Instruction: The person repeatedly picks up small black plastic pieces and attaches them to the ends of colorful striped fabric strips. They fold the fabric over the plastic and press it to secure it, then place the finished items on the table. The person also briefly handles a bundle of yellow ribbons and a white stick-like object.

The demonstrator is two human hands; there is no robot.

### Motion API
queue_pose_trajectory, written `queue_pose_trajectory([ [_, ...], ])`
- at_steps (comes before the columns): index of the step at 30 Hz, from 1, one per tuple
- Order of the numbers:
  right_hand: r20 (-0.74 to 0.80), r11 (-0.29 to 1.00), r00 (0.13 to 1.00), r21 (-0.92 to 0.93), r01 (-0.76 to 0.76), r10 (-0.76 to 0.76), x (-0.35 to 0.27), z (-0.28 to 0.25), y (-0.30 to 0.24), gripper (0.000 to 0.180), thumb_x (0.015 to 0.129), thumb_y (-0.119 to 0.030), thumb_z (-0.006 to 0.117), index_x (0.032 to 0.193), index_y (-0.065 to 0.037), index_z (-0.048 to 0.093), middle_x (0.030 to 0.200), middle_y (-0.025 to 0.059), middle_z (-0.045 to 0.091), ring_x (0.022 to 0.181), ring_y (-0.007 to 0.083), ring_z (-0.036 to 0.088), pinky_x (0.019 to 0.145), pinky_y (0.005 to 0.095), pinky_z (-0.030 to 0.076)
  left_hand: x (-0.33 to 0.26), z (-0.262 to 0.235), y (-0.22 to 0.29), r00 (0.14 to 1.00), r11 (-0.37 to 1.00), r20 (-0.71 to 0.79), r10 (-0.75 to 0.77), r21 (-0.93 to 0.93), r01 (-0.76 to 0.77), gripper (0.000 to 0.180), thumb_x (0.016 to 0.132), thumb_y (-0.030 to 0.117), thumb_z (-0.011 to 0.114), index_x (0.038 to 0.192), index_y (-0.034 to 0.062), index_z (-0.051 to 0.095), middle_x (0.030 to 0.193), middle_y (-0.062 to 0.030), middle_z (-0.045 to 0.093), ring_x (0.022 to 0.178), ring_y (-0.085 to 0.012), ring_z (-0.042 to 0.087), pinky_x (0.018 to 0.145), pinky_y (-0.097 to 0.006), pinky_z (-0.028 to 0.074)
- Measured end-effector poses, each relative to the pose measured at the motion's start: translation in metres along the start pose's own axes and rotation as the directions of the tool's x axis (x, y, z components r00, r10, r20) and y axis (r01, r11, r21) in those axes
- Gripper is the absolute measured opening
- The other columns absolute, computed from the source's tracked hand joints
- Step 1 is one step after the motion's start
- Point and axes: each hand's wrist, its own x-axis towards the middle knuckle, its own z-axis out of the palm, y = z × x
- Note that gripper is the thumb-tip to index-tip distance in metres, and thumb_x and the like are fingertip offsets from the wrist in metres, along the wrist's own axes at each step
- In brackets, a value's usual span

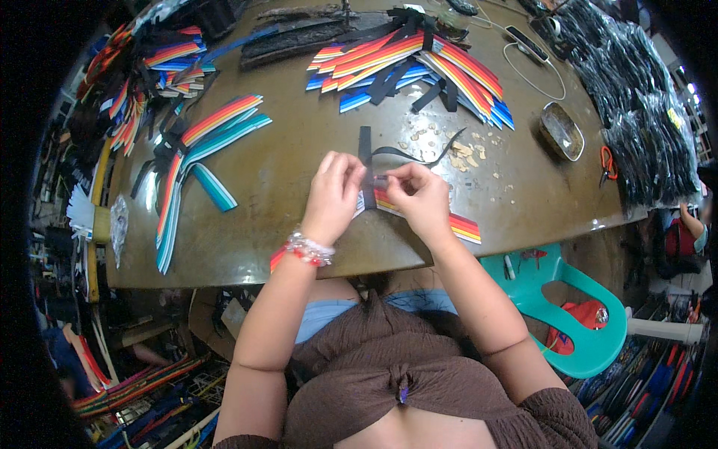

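Note:
Near the front edge of the table, a black strap (365,141) stands out away from me above a rainbow-striped strap (465,227), which runs out from under my right hand. My left hand (333,196) is closed, its fingertips pinching the left edge of the black strap. Just right of it, my right hand (421,200) makes a pinch around a small dark piece too small to name. Beyond that hand curls a thin black strip (419,159). My fingers partly cover where the black and striped straps meet.
Bundles of striped straps lie at the far middle (404,60) and left (213,138). Tan scraps (465,153), a metal tin (561,131) and orange-handled snips (607,165) are to the right. Plastic-wrapped packs (636,112) line the right edge; a green stool (591,299) stands below.

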Motion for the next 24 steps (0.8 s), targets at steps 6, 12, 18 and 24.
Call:
queue_pose_trajectory([
  [6, -0.012, 0.839, 0.968, 0.502, -0.211, 0.251, 0.011, -0.013, -0.008, 0.013, 0.091, -0.006, 0.058, 0.099, 0.004, 0.059, 0.078, 0.0102, 0.064, 0.065, 0.0144, 0.065, 0.060, 0.0263, 0.056, -0.024, -0.019, 0.011, 0.854, 0.876, 0.323, 0.407, 0.126, -0.466, 0.016, 0.081, 0.009, 0.067, 0.094, 0.0016, 0.061, 0.103, -0.0116, 0.058, 0.097, -0.0290, 0.057, 0.086, -0.036, 0.048],
  [12, 0.079, 0.991, 0.991, -0.087, -0.104, 0.111, -0.019, -0.018, -0.017, 0.006, 0.078, -0.002, 0.065, 0.084, 0.000, 0.066, 0.071, 0.0073, 0.063, 0.060, 0.0126, 0.061, 0.055, 0.0282, 0.050, -0.027, -0.001, -0.012, 0.887, 0.866, 0.180, 0.425, 0.203, -0.456, 0.012, 0.079, 0.000, 0.065, 0.088, -0.0025, 0.056, 0.098, -0.0146, 0.057, 0.092, -0.0313, 0.058, 0.081, -0.038, 0.049],
  [18, 0.110, 0.911, 0.942, -0.241, 0.334, -0.316, -0.035, -0.013, -0.003, 0.009, 0.073, -0.002, 0.069, 0.081, -0.002, 0.064, 0.073, 0.0103, 0.060, 0.062, 0.0219, 0.061, 0.056, 0.0328, 0.050, -0.029, 0.003, -0.022, 0.911, 0.900, 0.156, 0.380, 0.165, -0.404, 0.011, 0.081, -0.001, 0.062, 0.090, -0.0033, 0.055, 0.097, -0.0153, 0.056, 0.090, -0.0318, 0.058, 0.081, -0.038, 0.049],
  [24, 0.170, 0.848, 0.913, -0.338, 0.408, -0.371, -0.033, -0.011, -0.001, 0.010, 0.074, -0.002, 0.069, 0.084, -0.003, 0.065, 0.074, 0.0092, 0.062, 0.061, 0.0188, 0.061, 0.056, 0.0314, 0.050, -0.026, 0.006, -0.021, 0.901, 0.870, 0.127, 0.415, 0.234, -0.434, 0.008, 0.084, 0.001, 0.058, 0.090, -0.0011, 0.054, 0.095, -0.0148, 0.054, 0.091, -0.0329, 0.056, 0.082, -0.041, 0.047],
])
